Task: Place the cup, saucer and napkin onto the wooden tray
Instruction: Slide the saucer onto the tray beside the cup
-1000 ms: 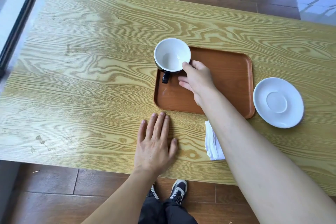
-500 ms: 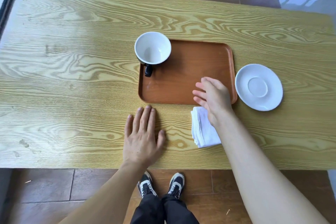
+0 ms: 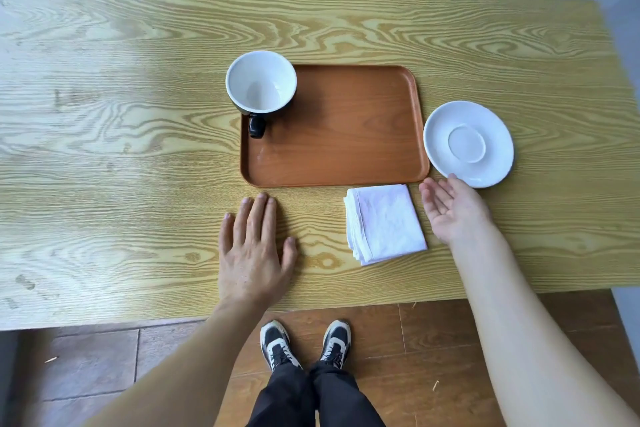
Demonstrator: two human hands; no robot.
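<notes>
On tabletop, head view only: wooden tray sits mid-table. Cup stands upright in tray's 10 o'clock corner, handle pointing to 6; tucked in the corner prob. to leave the tray floor free for the other two items. Saucer lies on table just beside tray's 3 o'clock edge, not on it. Napkin, folded, lies on table just below tray's 5 o'clock corner, near but apart from it.

Left hand flat, palm down, fingers close together, thumb out, holding nothing; looks like bracing. Right hand palm up, fingers loosely open, empty, fingertips at saucer's 7 o'clock rim; judged: about to slip under it.

Hard to tell: whether fingertip touches saucer rim; cup base hidden by bowl; arms cut off at frame bottom.
</notes>
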